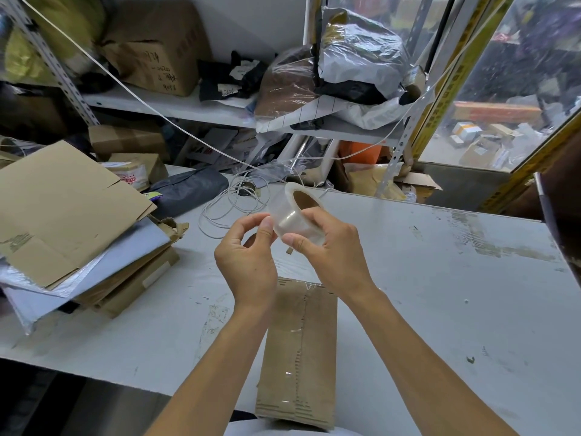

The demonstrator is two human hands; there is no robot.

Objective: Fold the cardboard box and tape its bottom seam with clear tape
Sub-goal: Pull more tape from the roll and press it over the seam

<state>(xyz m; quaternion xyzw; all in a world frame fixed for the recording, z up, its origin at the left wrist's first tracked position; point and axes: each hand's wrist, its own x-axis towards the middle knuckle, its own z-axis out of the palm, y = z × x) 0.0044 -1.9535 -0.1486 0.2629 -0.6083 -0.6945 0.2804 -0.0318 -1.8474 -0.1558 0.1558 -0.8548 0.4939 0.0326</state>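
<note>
Upper left of frame: shelf [188,107] carries a worn brown carton [157,48] with handwriting on its side; flaps shut, contents not visible. Just right of it, dark bundles and a heap of plastic-wrapped parcels [342,67].

Left edge, middle: stack of flattened cardboard sheets [63,212] lying on the grey table [440,294], with white padded mailers sandwiched under the top sheets. Behind the stack, small closed boxes [132,152], one with printed tape; a grey poly bag [191,188] beside them. A loose coil of white cord [226,209] lies on the table at centre, behind the hands.

Centre, lower half: cardboard box [298,350] lies on the table at the near edge, long axis running away from the viewer, between the two forearms. Clear tape already glints along its middle seam. Whether it is flat or folded up cannot be told from this angle.

Left hand [248,259]: raised above the box's far end, back of hand toward camera, fingers curled, thumb and forefinger pinched together at the near rim of the tape roll, apparently picking at the tape edge; the edge itself is too clear to make out.

Clear tape roll [295,212]: held in the air above the table, centre of frame, brown core opening tilted up and to the right.

Right hand [333,247]: grips the roll from the right side, thumb on its outer wrap, fingers curled round the far side and rim.
</note>
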